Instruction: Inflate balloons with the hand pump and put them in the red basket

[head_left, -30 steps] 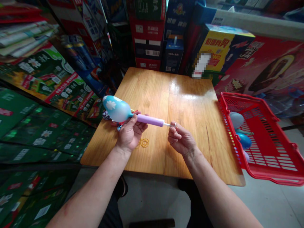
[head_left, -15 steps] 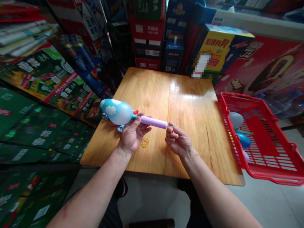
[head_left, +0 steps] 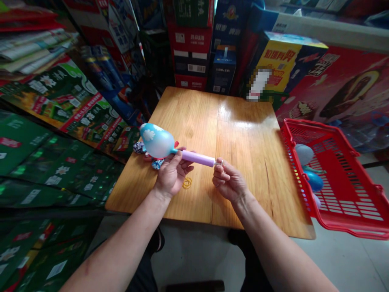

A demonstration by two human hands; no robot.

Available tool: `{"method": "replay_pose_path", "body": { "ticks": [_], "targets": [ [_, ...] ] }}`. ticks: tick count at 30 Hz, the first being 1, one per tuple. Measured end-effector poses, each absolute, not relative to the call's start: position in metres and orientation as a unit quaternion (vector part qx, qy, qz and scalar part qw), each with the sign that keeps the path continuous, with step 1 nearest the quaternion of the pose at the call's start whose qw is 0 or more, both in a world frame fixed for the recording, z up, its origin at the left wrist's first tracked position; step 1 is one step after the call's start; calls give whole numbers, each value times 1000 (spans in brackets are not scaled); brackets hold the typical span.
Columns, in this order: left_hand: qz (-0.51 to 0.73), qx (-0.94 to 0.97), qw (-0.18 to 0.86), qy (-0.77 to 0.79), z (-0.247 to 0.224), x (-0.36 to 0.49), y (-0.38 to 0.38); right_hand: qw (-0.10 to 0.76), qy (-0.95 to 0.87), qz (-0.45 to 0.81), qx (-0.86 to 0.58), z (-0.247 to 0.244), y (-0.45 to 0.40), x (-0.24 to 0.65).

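A blue balloon with white flowers (head_left: pixel 158 142) is on the left end of a purple hand pump (head_left: pixel 198 158). My left hand (head_left: pixel 172 173) grips the pump's nozzle end together with the balloon's neck. My right hand (head_left: pixel 227 178) has its fingers closed on the white pump handle (head_left: pixel 219 162) at the right end. Behind and below the balloon, partly hidden, lie small patterned bundles (head_left: pixel 158 164) and something red. Yellow rubber bands (head_left: pixel 187 183) rest on the wooden table (head_left: pixel 194 117) just right of my left hand.
A red basket (head_left: pixel 337 227) holding several balloons (head_left: pixel 314 181) stands at the table's right side. Stacked green cartons (head_left: pixel 36 174) line the left, and more boxes (head_left: pixel 191 52) stand behind the table's far edge. A yellow and blue box (head_left: pixel 281 61) is at the back right.
The balloon has shifted slightly right and tilts differently, its far end now higher and its shape rounder. Both hands keep their hold, and the whole view has moved slightly.
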State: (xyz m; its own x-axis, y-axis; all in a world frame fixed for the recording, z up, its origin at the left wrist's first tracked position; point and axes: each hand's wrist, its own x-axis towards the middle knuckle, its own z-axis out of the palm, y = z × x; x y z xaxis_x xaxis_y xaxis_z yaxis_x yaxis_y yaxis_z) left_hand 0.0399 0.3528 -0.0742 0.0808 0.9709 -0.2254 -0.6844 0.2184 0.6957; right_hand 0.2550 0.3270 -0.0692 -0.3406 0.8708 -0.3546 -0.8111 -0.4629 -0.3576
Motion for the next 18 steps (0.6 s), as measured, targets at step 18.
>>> {"method": "replay_pose_path", "body": {
  "ticks": [18],
  "targets": [
    [623, 218, 676, 327, -70, 28, 363, 535, -51, 808, -242, -65, 331, 266]
  ]
}}
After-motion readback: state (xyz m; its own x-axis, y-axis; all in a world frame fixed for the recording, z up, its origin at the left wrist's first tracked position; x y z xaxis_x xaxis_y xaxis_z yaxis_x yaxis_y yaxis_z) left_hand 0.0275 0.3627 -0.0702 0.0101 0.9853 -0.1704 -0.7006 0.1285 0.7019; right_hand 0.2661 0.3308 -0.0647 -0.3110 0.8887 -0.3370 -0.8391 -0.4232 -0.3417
